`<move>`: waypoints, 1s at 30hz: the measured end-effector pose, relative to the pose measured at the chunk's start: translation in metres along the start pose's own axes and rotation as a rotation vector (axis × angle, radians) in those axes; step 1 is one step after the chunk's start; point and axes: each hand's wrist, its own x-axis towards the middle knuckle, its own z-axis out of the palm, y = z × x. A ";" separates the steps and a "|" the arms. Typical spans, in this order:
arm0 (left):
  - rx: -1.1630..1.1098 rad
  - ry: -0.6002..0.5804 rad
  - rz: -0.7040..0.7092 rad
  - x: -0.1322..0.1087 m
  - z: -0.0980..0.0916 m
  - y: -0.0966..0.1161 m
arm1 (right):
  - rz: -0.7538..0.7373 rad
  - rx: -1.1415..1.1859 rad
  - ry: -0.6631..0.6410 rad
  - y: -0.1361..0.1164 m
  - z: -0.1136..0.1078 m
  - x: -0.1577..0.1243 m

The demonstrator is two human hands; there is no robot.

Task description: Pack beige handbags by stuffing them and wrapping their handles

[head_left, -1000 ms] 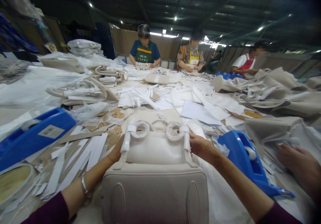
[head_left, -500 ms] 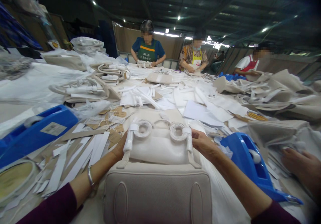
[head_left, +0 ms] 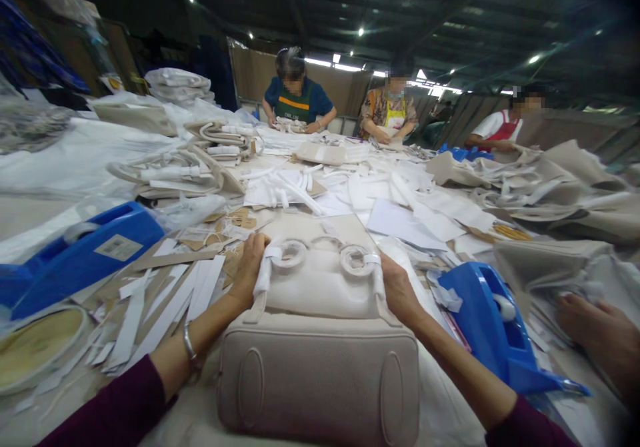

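A beige handbag (head_left: 320, 380) lies in front of me with its base toward me. White wrapping covers the lower ends of its handles, and two rings wrapped in clear film rest on the white padding (head_left: 320, 293) beyond the base. My left hand (head_left: 253, 267) is closed at the bag's left side, by the wrapped handle end; its fingertips curl over the far edge. On the opposite side, my right hand (head_left: 400, 287) grips the bag beside the other wrapped handle end, its fingers partly hidden behind it.
Blue tape dispensers stand on the left (head_left: 85, 253) and right (head_left: 490, 327). Paper strips (head_left: 170, 307), cardboard tags and a round tape roll (head_left: 40, 347) lie at left. Another person's hand (head_left: 600, 333) is at far right. Bag pieces (head_left: 560, 180) pile up behind; several co-workers stand across the table.
The handbag has shifted slightly, and more of its base's lower edge shows. My left hand has moved up along its side, fingers now over the edge. My right hand has turned slightly, staying beside it.
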 end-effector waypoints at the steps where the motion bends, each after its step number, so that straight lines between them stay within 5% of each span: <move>1: 0.033 0.014 -0.004 0.002 0.000 0.002 | 0.072 0.030 -0.055 -0.001 -0.004 0.001; 6: -0.096 -0.044 -0.197 0.000 -0.016 0.016 | 0.434 0.368 -0.350 -0.013 -0.032 -0.001; 10: -0.526 -0.045 -0.386 -0.022 -0.040 0.030 | 0.518 0.741 -0.232 -0.027 -0.045 -0.025; 14: -0.830 -0.218 -0.547 -0.048 -0.058 0.041 | 0.496 0.823 -0.082 -0.034 -0.037 -0.051; 22: -0.820 -0.374 -0.638 -0.055 -0.043 0.040 | 0.550 0.898 -0.146 -0.026 -0.005 -0.055; 30: -0.838 -0.326 -0.621 -0.077 -0.034 0.015 | 0.626 0.794 -0.209 -0.019 0.002 -0.070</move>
